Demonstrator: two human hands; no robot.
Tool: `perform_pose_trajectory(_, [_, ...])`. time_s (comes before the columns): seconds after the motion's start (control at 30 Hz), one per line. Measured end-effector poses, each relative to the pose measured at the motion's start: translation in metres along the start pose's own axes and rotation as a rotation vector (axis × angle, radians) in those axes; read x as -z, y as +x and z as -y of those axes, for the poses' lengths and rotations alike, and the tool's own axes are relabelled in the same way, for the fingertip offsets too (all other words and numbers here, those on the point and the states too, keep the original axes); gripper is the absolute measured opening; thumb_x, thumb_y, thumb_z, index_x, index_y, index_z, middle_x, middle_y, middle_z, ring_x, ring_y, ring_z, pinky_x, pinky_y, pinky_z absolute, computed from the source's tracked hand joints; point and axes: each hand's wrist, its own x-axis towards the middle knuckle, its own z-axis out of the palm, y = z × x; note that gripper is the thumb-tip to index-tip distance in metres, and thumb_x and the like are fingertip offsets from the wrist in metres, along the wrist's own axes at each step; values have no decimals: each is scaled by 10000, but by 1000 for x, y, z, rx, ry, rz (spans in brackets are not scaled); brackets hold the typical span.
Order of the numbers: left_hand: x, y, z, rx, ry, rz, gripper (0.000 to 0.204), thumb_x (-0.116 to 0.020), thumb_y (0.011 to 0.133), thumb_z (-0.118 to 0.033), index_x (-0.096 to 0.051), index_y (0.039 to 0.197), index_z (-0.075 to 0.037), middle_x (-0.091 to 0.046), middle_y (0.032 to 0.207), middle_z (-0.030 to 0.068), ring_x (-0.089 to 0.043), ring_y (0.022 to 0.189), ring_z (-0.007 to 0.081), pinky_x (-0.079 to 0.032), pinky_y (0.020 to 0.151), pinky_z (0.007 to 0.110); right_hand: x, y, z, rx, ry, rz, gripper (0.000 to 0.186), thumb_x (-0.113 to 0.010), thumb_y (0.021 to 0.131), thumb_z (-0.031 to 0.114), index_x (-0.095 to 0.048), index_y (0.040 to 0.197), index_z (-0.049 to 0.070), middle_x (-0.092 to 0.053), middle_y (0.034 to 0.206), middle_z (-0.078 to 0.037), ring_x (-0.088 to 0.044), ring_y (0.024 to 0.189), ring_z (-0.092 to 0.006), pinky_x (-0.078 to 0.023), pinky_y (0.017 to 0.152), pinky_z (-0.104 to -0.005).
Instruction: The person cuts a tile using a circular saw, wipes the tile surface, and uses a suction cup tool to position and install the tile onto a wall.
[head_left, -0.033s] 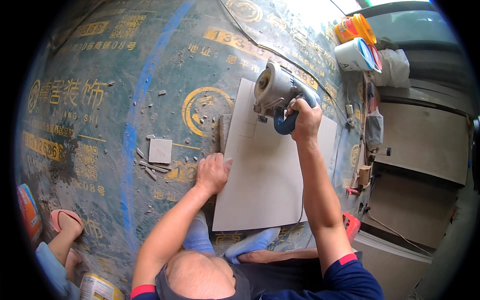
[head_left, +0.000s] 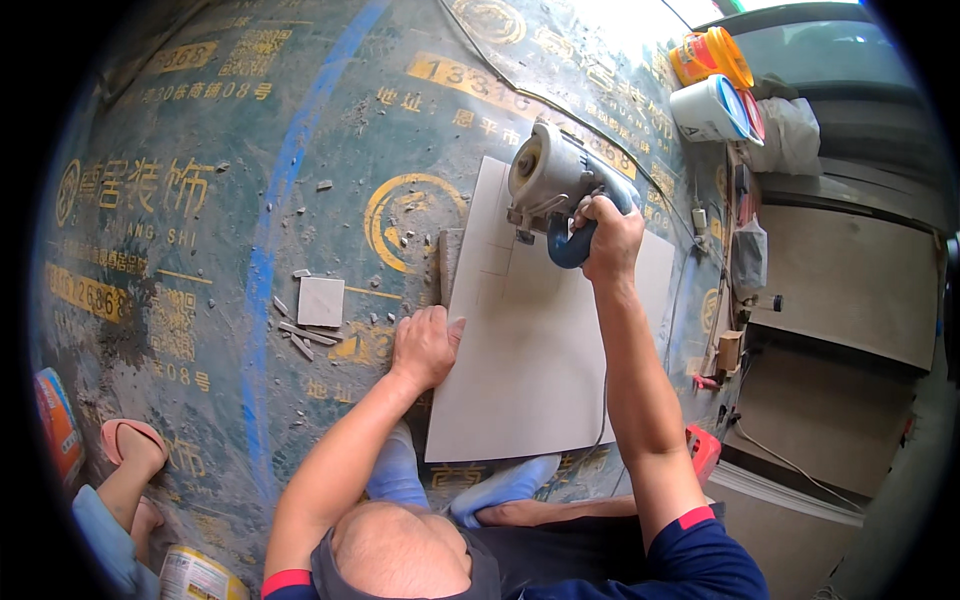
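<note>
A large pale tile (head_left: 520, 370) lies in front of me, with faint lines drawn near its far left corner. My right hand (head_left: 612, 240) is wrapped round the dark handle of a handheld tile cutter (head_left: 565, 175), which is over the tile's far part. Its blade is hidden, so contact with the tile cannot be made out. At the tile's left edge my left hand (head_left: 428, 347) is closed, thumb over the edge, other fingertips hidden. A narrow block (head_left: 450, 262) shows beside that edge. To the left are a small square tile piece (head_left: 321, 302) and thin offcuts (head_left: 308, 333).
A cord (head_left: 500, 78) runs across the printed green floor covering (head_left: 200, 300). An orange bucket (head_left: 708, 58) and a white bucket (head_left: 708, 110) stand far right, near large boards (head_left: 850, 280). Another person's foot in a pink slipper (head_left: 133, 440) is at lower left, near a tub (head_left: 200, 575).
</note>
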Motion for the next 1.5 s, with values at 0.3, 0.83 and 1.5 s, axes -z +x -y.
perform_pose_trajectory(0.3, [2,0,-1,1,5,2,327,-529,938,-337,-488,852,-24,-584,809,189,-561,791,401,-415,686,501,-2,10,-8,-2,-30,3,39,-503,695,-3,-541,690,-5,-535,614,-83,-506,507,-166,-451,495,-290])
perform_pose_trajectory(0.83, [2,0,-2,-4,0,-9,314,-536,935,-322,-483,849,-25,-574,804,183,-555,788,395,-413,686,495,-3,12,-10,-5,-48,-1,34,-514,694,-4,-545,705,-1,-546,619,-80,-517,517,-166,-453,510,-297])
perform_pose_trajectory(1.5, [2,1,-2,3,0,5,316,-532,937,-327,-486,851,-27,-584,805,189,-562,791,398,-419,691,505,-3,12,-14,-9,-59,-7,56,-506,695,11,-558,697,-10,-542,611,-77,-517,510,-162,-458,480,-294])
